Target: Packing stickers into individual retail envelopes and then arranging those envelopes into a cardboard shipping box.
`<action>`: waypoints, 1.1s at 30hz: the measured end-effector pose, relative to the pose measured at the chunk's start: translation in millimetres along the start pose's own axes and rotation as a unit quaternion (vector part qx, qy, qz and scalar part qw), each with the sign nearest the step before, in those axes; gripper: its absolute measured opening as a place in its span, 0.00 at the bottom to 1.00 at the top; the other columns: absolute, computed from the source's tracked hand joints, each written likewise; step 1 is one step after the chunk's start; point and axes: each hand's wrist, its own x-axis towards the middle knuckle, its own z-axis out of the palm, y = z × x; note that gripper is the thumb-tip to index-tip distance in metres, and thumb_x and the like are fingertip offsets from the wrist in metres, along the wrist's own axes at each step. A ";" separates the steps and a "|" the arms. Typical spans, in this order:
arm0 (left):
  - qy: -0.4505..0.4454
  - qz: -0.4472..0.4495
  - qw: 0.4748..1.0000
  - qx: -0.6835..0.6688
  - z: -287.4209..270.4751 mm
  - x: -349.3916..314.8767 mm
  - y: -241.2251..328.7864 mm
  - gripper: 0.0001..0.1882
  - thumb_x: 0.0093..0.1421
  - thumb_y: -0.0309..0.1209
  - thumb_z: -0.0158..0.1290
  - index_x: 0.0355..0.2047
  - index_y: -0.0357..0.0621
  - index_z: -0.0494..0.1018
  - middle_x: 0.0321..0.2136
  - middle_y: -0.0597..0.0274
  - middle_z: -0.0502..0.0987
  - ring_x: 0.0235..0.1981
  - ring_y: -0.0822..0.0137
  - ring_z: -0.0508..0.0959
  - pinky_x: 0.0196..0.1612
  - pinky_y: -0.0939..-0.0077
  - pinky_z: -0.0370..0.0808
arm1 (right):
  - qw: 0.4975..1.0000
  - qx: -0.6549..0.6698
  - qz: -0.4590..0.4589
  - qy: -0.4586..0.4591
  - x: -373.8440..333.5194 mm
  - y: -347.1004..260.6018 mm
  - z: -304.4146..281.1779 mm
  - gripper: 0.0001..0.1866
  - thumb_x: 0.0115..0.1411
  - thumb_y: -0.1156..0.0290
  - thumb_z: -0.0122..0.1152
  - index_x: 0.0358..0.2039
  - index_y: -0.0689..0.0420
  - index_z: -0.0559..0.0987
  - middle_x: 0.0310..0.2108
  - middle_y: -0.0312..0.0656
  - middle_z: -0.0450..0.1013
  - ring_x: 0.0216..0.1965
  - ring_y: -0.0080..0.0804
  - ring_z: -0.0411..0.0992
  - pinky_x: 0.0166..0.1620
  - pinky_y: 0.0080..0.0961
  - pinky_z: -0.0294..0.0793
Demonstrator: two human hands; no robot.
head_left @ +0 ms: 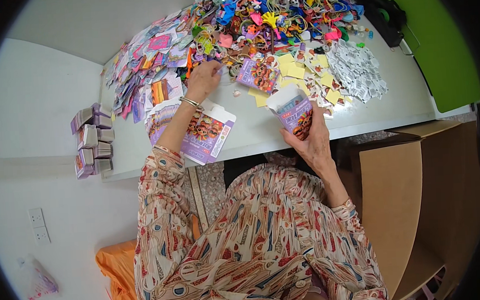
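My right hand [315, 140] is wrapped round a small purple carton [294, 109] with cartoon figures, its top flap raised and bluish contents showing inside. My left hand [205, 78] reaches to the near edge of a heap of small colourful toys [260, 25], fingers drawn together; whatever they hold is too small to make out. Between the hands, another purple carton [258, 75] lies on the table. Under my left forearm are flat purple cartons [212, 131], partly hidden by the arm.
Picture cards [149, 62] are heaped at the left, with yellow paper squares [293, 68] and white sachets [357, 70] at the right. Purple packs [88, 138] stand stacked beyond the table's left edge. A large open cardboard box [391, 196] stands below right, near a green panel [445, 38].
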 end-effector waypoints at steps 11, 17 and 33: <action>0.066 0.148 0.985 0.056 10.3 95.6 55.6 0.10 0.54 0.34 0.53 0.30 0.41 0.77 0.30 0.48 0.79 0.35 0.48 0.79 0.39 0.56 0.75 | 1.000 0.010 -0.004 -0.019 -0.6 0.7 8.7 0.38 0.46 0.66 0.72 0.53 0.64 0.61 0.44 0.54 0.64 0.45 0.52 0.66 0.49 0.39 0.67; 0.090 0.127 0.960 0.231 52.4 108.8 67.5 0.09 0.50 0.30 0.55 0.30 0.39 0.76 0.30 0.49 0.78 0.36 0.51 0.80 0.37 0.56 0.77 | 0.999 0.014 0.016 -0.036 -3.8 6.7 8.0 0.41 0.46 0.65 0.72 0.56 0.65 0.59 0.48 0.57 0.64 0.51 0.57 0.64 0.55 0.41 0.64; -0.075 0.078 0.942 -0.318 -28.9 -7.3 152.1 0.06 0.57 0.28 0.56 0.33 0.39 0.78 0.32 0.61 0.79 0.35 0.66 0.78 0.42 0.70 0.72 | 0.998 -0.059 -0.004 0.016 4.6 6.6 5.6 0.41 0.46 0.62 0.71 0.56 0.64 0.60 0.44 0.55 0.64 0.46 0.53 0.67 0.47 0.39 0.69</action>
